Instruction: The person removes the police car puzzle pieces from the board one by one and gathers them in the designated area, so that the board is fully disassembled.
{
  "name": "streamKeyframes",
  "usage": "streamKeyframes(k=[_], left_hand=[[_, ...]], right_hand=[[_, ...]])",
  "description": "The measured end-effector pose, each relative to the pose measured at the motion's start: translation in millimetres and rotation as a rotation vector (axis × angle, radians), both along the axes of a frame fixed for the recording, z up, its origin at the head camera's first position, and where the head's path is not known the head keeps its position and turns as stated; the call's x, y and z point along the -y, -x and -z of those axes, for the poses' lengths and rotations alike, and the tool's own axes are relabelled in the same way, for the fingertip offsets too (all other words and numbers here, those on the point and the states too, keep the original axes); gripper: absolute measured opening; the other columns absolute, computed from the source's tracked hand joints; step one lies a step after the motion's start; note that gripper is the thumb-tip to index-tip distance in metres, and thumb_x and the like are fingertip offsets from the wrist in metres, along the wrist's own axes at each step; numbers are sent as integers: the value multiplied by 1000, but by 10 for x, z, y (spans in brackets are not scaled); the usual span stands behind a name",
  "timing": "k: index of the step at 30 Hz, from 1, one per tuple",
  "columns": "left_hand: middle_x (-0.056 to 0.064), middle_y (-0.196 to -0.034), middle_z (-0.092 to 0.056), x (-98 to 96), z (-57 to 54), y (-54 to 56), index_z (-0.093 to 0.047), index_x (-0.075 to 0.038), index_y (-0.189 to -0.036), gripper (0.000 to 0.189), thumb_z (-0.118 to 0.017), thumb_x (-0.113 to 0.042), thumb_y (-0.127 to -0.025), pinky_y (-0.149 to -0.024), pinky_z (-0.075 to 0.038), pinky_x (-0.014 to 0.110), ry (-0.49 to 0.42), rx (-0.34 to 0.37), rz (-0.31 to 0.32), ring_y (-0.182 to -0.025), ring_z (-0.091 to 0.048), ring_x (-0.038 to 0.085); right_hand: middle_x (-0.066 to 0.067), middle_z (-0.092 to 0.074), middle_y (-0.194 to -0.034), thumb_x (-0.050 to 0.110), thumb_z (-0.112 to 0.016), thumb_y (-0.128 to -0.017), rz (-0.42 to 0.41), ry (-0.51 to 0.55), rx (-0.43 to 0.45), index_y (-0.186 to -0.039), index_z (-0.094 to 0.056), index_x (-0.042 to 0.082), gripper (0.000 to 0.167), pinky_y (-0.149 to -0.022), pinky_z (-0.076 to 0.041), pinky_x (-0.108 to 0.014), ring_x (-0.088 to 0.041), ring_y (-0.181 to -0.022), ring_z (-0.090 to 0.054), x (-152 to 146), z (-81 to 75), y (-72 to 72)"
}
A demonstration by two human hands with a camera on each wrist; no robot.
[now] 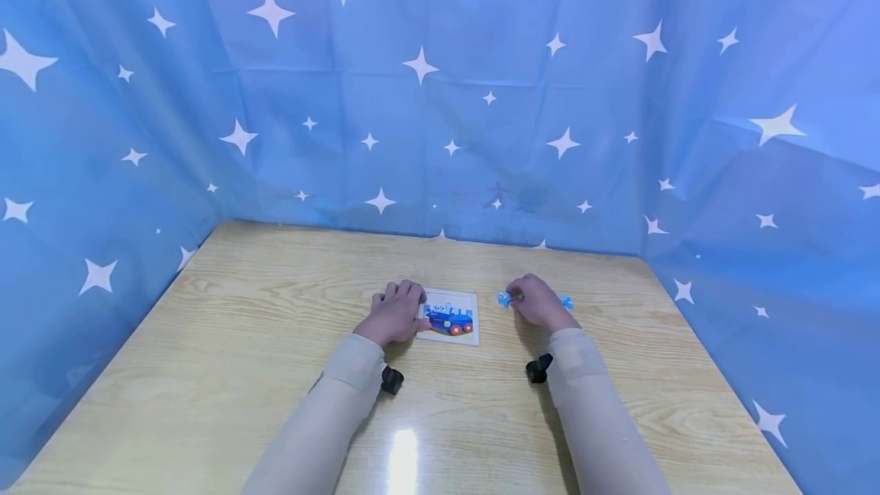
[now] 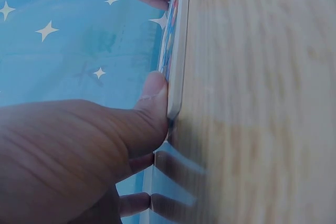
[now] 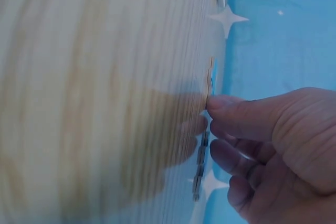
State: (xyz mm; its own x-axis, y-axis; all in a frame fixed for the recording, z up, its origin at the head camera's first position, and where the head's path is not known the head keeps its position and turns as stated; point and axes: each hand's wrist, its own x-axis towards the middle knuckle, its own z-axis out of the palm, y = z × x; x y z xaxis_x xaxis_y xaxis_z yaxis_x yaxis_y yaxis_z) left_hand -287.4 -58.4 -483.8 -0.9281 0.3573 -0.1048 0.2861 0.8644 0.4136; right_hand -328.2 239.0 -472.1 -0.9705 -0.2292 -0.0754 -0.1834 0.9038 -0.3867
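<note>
A framed puzzle board (image 1: 450,318) with a picture of a blue, red-wheeled train lies flat on the table. My left hand (image 1: 396,310) holds its left side, the thumb lying over the border; in the left wrist view, the thumb (image 2: 153,98) sits at the board's edge while other fingertips touch the tabletop. To the board's right, my right hand (image 1: 538,300) pinches a thin blue puzzle piece (image 1: 504,299) low at the table. The right wrist view has the thumb (image 3: 223,103) against a row of thin pieces (image 3: 200,156). More blue pieces (image 1: 567,302) show behind the right hand.
The wooden table (image 1: 275,373) reaches back to a blue curtain (image 1: 426,136) with white stars, which also lines both sides. A black wrist device sits under each sleeve: one left (image 1: 392,380), one right (image 1: 538,369).
</note>
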Motion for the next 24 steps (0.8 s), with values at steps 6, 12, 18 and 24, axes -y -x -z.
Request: streamKeyframes(k=[6, 12, 18, 24], left_hand=[[5, -134, -44, 2, 6, 9, -50, -17, -127, 40, -63, -43, -100, -97, -33, 51, 1, 1, 4, -115, -37, 29], [5, -133, -44, 0, 13, 16, -49, -17, -127, 40, -63, -43, -100, -96, -33, 51, -1, -2, 7, -114, -37, 29], [5, -134, -44, -8, 16, 19, -48, -17, -129, 41, -63, -43, -100, -96, -33, 50, 7, 1, 9, -115, -37, 29], [7, -145, -42, -4, 2, 3, -47, -21, -137, 45, -62, -41, -100, -97, -33, 51, -6, -7, 15, -121, -36, 31]], right_hand=[[-18, -61, -115, 0, -65, -97, 0, -18, 11, -122, -69, -2, 25, -96, -49, -52, -37, -110, -61, -15, 5, 7], [-20, -60, -119, 1, -64, -98, -5, -9, -3, -128, -65, -3, 30, -97, -49, -52, -37, -112, -60, 2, -8, -13], [-20, -56, -132, 7, -58, -104, -20, 85, -16, -136, -60, 0, 33, -95, -51, -50, -37, -117, -61, 138, -79, -74], [-15, -61, -124, 4, -60, -102, -147, 146, 5, -128, -65, 0, 27, -87, -54, -44, -28, -103, -64, 415, -143, -160]])
